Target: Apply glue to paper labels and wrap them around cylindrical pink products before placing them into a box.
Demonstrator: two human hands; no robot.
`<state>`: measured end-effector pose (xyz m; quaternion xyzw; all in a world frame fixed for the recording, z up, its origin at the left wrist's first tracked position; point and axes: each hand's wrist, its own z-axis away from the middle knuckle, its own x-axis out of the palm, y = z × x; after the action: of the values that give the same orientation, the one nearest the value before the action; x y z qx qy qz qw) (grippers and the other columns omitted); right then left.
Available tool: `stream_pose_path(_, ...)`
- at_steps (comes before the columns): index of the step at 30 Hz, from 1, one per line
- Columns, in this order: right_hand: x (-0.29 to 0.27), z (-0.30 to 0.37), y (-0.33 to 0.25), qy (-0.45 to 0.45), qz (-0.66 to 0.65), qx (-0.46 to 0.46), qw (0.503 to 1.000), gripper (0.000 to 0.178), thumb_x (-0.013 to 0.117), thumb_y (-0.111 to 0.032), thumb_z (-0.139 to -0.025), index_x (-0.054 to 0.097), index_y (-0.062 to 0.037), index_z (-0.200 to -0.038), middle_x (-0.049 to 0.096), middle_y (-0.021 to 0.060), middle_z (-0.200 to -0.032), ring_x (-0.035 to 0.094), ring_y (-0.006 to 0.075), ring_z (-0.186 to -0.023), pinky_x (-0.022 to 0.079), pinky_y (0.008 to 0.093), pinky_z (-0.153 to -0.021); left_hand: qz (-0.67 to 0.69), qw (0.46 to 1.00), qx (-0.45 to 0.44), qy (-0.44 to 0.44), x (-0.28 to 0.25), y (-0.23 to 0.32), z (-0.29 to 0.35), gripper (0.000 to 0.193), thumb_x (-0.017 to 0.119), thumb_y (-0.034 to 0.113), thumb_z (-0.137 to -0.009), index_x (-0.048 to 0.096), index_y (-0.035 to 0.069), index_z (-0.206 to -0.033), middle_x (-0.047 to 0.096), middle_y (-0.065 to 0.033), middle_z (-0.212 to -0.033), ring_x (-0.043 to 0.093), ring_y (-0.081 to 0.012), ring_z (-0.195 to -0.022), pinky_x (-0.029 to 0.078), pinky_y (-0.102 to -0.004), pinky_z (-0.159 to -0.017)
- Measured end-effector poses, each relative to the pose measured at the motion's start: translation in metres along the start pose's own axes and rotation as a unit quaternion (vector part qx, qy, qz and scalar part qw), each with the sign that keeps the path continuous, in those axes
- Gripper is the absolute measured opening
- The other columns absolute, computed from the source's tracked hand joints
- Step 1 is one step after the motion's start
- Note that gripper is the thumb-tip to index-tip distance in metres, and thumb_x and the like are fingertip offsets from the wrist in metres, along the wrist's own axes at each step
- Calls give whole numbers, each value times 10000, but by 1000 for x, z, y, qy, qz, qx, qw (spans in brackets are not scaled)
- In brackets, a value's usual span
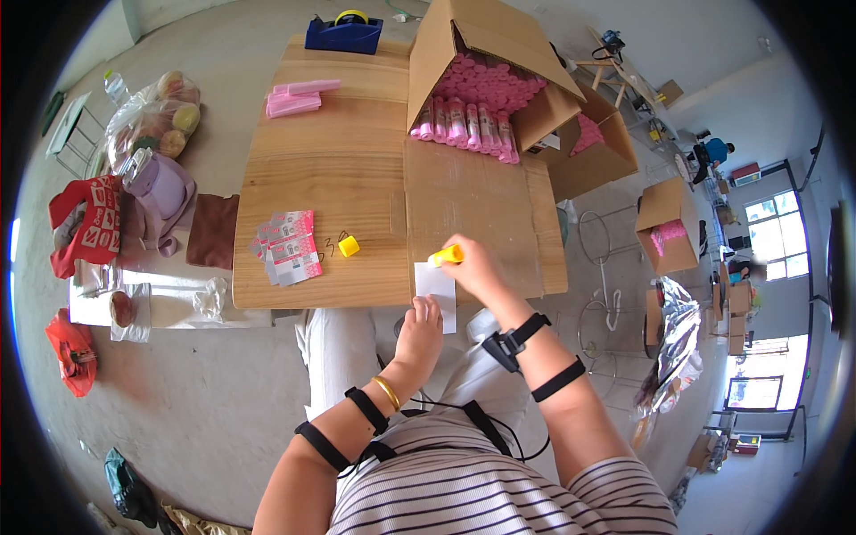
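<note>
Both hands bent inward: right hand (477, 267) grips glue stick (445, 257), left hand (419, 327) pins paper (436, 287)

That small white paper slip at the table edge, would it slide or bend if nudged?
The small white paper slip looks thin, so probably floppy and very light. It overhangs the wooden table, so it might slide off; the left hand touching it probably steadies it.

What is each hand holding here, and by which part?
The right hand grips a yellow glue stick by its rear end, tip pointing left over the white paper slip. The left hand holds nothing; its fingertips press the slip's lower edge.
</note>
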<state>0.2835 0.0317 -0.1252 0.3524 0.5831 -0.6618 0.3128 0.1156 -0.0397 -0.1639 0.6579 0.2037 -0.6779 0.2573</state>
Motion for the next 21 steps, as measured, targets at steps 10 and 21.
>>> stream_pose_path(10,4,6,-10,8,34,25,999,260,716,-227,-703,625,-93,-906,665,159,-799,647,345,-784,514,421,-672,-14,1000,2,3,1,1,-4,469,520,168,-840,513,-38,-1261,423,-192,-1351,408,-348,-1195,415,-325,-879)
stream_pose_path(21,-3,18,-13,4,38,41,998,258,704,-231,-704,626,-106,-915,667,146,-797,648,342,-773,513,424,-668,-24,1000,13,4,4,0,-2,461,517,160,-845,513,-38,-1262,416,-196,-1351,405,-347,-1201,411,-325,-892)
